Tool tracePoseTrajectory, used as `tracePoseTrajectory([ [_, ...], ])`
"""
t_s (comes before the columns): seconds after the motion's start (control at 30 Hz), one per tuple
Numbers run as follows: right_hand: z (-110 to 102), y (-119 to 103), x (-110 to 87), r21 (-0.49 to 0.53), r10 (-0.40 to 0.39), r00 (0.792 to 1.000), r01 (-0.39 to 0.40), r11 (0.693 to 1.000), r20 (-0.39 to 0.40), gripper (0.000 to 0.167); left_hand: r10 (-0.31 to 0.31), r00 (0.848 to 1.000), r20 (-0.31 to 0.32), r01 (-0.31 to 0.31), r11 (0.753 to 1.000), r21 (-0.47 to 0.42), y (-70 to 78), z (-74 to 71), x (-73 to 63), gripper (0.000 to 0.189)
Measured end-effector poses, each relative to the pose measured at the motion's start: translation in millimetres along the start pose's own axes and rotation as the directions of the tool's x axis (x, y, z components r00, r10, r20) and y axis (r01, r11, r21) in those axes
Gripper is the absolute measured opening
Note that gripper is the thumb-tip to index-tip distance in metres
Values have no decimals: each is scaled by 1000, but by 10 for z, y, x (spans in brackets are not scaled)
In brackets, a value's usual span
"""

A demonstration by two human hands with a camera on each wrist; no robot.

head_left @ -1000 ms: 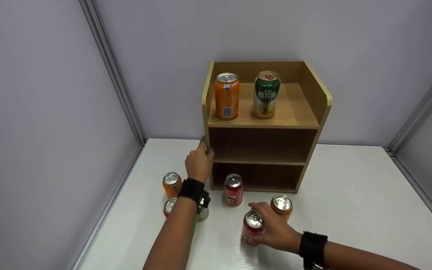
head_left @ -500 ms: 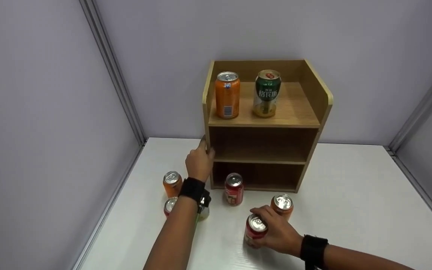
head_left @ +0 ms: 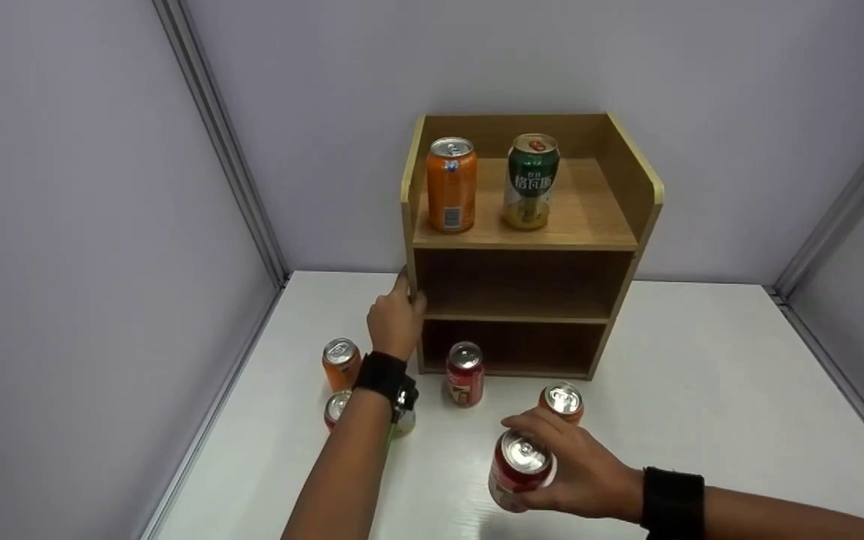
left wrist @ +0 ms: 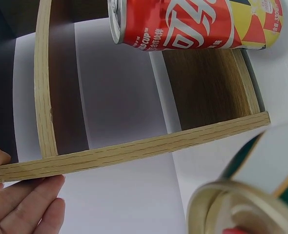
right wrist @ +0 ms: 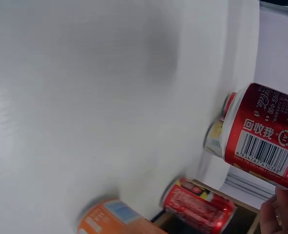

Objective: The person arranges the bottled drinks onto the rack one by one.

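My left hand (head_left: 394,321) grips the left side panel of a small wooden shelf unit (head_left: 631,176); in the left wrist view the thumb lies on one face of the panel and the fingers (left wrist: 34,207) on the other. My right hand (head_left: 586,469) holds a red cola can (head_left: 514,480) upright by its sides, raised over the white table, with a shadow below. The right wrist view shows the can's barcode side (right wrist: 266,146). Another red can (head_left: 465,382) stands before the bottom compartment. Just beyond my right hand is an orange can (head_left: 563,401), partly hidden.
On the top shelf stand an orange can (head_left: 451,187) and a green-and-white can (head_left: 532,184). Left of my forearm are another orange can (head_left: 340,367) and a red can (head_left: 336,409). A green-and-white can (left wrist: 276,170) is mostly hidden behind the left wrist in the head view. Pale walls (head_left: 102,225) surround the table.
My right hand has lifted the red cola can off the table, moving it slightly right and nearer. My left hand has stayed on the shelf's side panel.
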State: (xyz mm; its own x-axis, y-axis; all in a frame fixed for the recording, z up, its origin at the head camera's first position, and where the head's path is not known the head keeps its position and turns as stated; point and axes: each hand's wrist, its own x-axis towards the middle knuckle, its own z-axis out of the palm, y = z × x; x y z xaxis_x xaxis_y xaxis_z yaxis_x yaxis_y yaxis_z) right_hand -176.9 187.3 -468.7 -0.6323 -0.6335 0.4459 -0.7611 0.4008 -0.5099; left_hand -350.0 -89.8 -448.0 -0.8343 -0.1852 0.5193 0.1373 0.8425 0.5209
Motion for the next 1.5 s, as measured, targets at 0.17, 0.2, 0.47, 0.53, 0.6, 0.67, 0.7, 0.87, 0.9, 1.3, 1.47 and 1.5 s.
tracePoseTrajectory([
  [0.17, -339, -226, 231, -2, -96, 995, 96, 995, 10, 78, -2, 1000, -7, 2, 1000, 3, -19, -9, 0, 34],
  [0.2, -413, -262, 283, 8, -119, 993, 119, 993, 5, 78, -3, 1000, -6, 3, 1000, 4, -22, -7, -1, 34],
  [0.47, -1054, -480, 710, -8, -306, 942, 308, 951, -140, 80, 1, 1000, -8, -1, 1000, 9, -10, -2, 7, 33],
  [0.53, -1222, -523, 799, -39, -322, 930, 320, 946, -178, 80, 6, 1000, -10, -6, 1000, 9, -7, -4, 6, 30],
  [0.6, -1390, -562, 884, -77, -309, 926, 299, 951, -218, 81, 4, 1000, -11, -4, 1000, 7, -3, -9, 3, 30],
  [0.67, -1552, -598, 964, -111, -264, 930, 243, 964, -258, 81, 3, 1000, -7, -3, 1000, 4, 1, -13, 3, 28],
  [0.7, -1629, -610, 1001, -124, -235, 931, 208, 970, -278, 82, 4, 1000, -4, -4, 1000, 1, 2, -13, 2, 27],
  [0.87, -1948, -606, 1195, -148, -118, 923, 68, 987, -365, 83, 9, 1000, 6, -9, 1000, -13, 11, -12, 2, 21],
  [0.9, -2002, -594, 1238, -148, -102, 920, 49, 988, -378, 83, 11, 1000, 1, -11, 1000, -15, 13, -11, 2, 21],
  [1.3, -2526, -185, 1606, -140, 158, 913, -224, 965, -375, 81, 13, 1000, 19, -13, 1000, -1, 62, 2, -28, 35],
  [1.47, -2660, 59, 1715, -116, 287, 886, -349, 930, -365, 83, 10, 1000, 6, -10, 1000, 2, 68, -15, -14, 36],
  [1.5, -2681, 108, 1731, -109, 309, 878, -369, 923, -365, 83, 13, 1000, 2, -13, 1000, 4, 67, -14, -12, 36],
])
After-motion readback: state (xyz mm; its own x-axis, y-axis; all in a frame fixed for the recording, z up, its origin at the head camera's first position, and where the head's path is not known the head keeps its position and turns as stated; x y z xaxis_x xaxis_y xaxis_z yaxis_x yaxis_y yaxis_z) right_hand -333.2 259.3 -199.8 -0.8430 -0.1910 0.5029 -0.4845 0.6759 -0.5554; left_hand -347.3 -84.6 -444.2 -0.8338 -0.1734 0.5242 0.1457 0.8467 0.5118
